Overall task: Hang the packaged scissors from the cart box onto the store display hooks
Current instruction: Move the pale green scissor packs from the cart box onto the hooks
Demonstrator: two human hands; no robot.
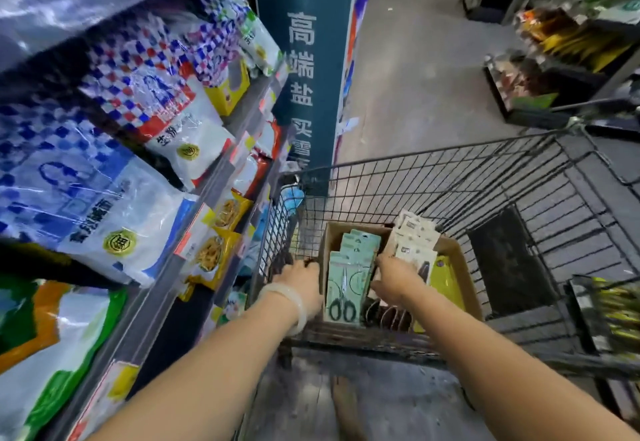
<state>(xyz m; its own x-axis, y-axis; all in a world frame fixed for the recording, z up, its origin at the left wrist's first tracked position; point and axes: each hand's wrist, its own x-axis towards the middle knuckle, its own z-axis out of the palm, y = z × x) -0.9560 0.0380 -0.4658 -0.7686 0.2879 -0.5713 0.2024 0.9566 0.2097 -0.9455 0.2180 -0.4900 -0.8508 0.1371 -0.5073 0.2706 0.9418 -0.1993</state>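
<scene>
Mint-green carded scissors packs (349,267) upright in my cardboard box (460,267), black handles showing, right hand (398,276) pinching white-carded packs (414,238), left hand (303,284) gripping the box edge

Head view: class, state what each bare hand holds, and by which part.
The left hand grips the brown cardboard box at its left wall; the right hand grips the white-carded scissor packs at their lower left.

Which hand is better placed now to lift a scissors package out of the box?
Probably the right hand: it is already inside the cardboard box, its fingers on the white packages. The left hand rests outside, at the box's left wall by the cart side.
</scene>
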